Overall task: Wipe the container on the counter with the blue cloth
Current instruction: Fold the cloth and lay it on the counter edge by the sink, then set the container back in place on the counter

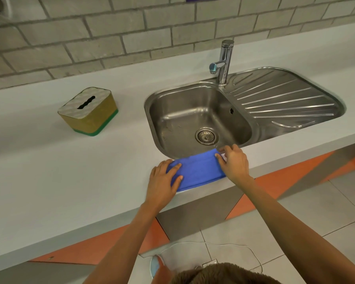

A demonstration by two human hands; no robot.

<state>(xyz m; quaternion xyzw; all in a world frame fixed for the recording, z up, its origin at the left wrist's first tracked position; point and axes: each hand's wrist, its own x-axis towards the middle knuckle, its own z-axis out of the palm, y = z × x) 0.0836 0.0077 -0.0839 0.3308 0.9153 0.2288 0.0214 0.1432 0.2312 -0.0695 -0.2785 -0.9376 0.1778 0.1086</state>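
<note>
A folded blue cloth (199, 170) lies flat on the grey counter (70, 181), at its front edge just below the sink. My left hand (162, 181) rests palm down on the cloth's left end, fingers spread. My right hand (234, 160) presses on the cloth's right end, fingertips curled at its upper corner. The container (88, 110), a gold box with a green base and a pale lid with a wavy slot, stands upright on the counter, well to the left of and behind both hands.
A steel sink (201, 119) with a drainboard (285, 99) and a tap (223, 62) sits right behind the cloth. A brick wall runs along the back. Below the counter edge are floor tiles and a white cable (244, 249).
</note>
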